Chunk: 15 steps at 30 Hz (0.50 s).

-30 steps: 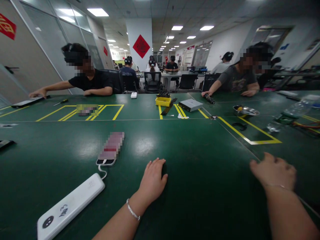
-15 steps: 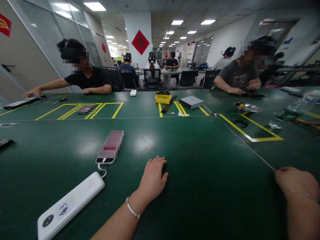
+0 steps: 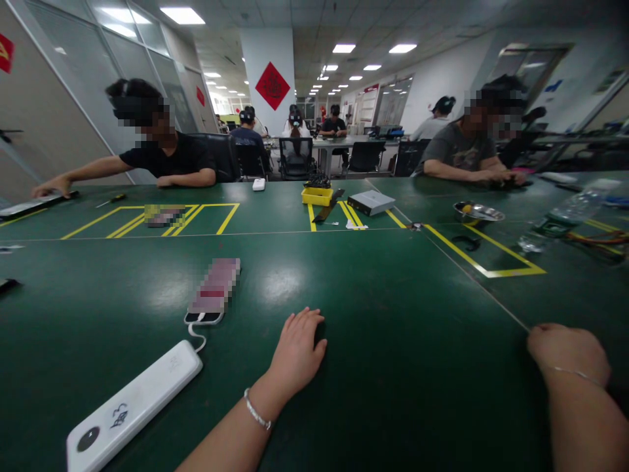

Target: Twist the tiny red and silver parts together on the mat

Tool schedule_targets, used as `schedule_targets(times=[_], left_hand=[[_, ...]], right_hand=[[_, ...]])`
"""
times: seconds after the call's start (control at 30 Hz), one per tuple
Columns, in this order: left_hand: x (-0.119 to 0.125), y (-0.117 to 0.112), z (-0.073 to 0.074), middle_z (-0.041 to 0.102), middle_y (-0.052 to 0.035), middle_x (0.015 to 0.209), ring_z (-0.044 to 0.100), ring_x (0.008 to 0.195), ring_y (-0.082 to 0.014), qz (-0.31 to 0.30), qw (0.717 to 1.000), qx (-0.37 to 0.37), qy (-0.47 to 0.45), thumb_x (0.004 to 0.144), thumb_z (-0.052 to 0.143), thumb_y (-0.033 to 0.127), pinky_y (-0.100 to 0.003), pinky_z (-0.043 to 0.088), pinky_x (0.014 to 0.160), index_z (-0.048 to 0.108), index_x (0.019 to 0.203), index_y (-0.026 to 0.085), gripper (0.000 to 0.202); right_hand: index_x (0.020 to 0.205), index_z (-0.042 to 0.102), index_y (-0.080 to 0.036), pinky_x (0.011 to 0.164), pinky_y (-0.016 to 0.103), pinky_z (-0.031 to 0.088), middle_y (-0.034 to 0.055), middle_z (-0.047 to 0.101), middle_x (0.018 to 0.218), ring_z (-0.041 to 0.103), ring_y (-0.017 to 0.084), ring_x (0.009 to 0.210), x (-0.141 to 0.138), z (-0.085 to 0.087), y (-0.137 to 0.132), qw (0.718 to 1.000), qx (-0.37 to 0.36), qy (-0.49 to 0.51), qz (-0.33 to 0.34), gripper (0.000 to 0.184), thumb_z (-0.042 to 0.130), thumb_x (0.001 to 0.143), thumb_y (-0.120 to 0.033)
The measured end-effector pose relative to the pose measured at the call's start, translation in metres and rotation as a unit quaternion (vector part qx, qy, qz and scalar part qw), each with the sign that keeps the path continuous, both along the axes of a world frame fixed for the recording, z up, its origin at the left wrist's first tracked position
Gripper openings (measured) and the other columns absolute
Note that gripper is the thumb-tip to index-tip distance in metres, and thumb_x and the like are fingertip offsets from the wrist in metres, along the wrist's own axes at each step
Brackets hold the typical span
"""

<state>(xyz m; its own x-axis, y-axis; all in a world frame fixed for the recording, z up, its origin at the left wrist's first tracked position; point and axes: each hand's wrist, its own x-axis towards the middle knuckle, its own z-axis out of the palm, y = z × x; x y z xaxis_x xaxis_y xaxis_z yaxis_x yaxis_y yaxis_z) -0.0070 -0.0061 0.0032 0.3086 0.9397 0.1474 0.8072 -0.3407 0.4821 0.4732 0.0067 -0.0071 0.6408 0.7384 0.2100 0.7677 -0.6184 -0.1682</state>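
My left hand (image 3: pixel 299 347) lies palm down on the green table (image 3: pixel 393 380), its fingers stretched out and holding nothing. To the left of it is a long white power bank (image 3: pixel 135 406) with handwriting on top. A short white cable (image 3: pixel 198 337) joins it to a phone (image 3: pixel 215 288) lying flat, its screen blurred out. At the right, my right hand (image 3: pixel 567 351) rests on the table, closed in a loose fist; its fingertips are hidden from me. No object shows in it, and the seam in the tabletop runs up to its knuckles.
Yellow tape outlines mark the table's far half. Beyond stand a yellow bin (image 3: pixel 317 195), a grey box (image 3: pixel 371 202), a metal bowl (image 3: pixel 477 213) and a plastic bottle (image 3: pixel 565 216). Two co-workers sit opposite, one reaching towards a dark flat object (image 3: pixel 37 206) at far left.
The view has swung slightly to the right. My hands stay on the table in much the same pose. The right-hand co-worker's hands have moved to the right.
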Motion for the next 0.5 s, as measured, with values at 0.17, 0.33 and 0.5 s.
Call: schedule_targets(times=[0.17,0.33,0.5], left_hand=[[-0.001,0.001,-0.002,0.048,-0.0047,0.126,0.034,0.122,-0.0209,-0.001,1.0,0.005,-0.001,0.076,0.05,0.02,-0.045,0.022,0.103,0.047,0.11,0.022,0.035],[-0.001,0.001,-0.003,0.048,-0.0047,0.125,0.035,0.122,-0.0219,0.0,1.0,0.007,-0.007,0.076,0.05,0.02,-0.046,0.022,0.103,0.048,0.11,0.022,0.034],[0.004,-0.002,0.006,0.055,-0.0059,0.114,0.045,0.111,-0.0222,-0.001,0.999,0.008,-0.035,0.075,0.054,0.025,-0.043,0.032,0.096,0.049,0.108,0.021,0.033]], right_hand=[[0.093,0.065,-0.013,0.055,0.035,0.034,0.0222,0.053,0.101,0.053,0.028,0.087,-0.041,0.021,0.001,1.0,-0.021,0.008,-0.005,0.036,0.039,0.074,-0.028],[0.082,0.062,-0.013,0.072,0.033,0.039,0.013,0.058,0.088,0.052,0.022,0.086,-0.127,0.031,0.012,0.975,0.085,-0.001,0.203,0.029,0.038,0.077,-0.03],[0.08,0.058,-0.018,0.063,0.03,0.043,0.0048,0.057,0.081,0.052,0.015,0.069,-0.234,0.026,0.007,0.901,0.126,0.193,0.368,0.02,0.042,0.078,-0.03]])
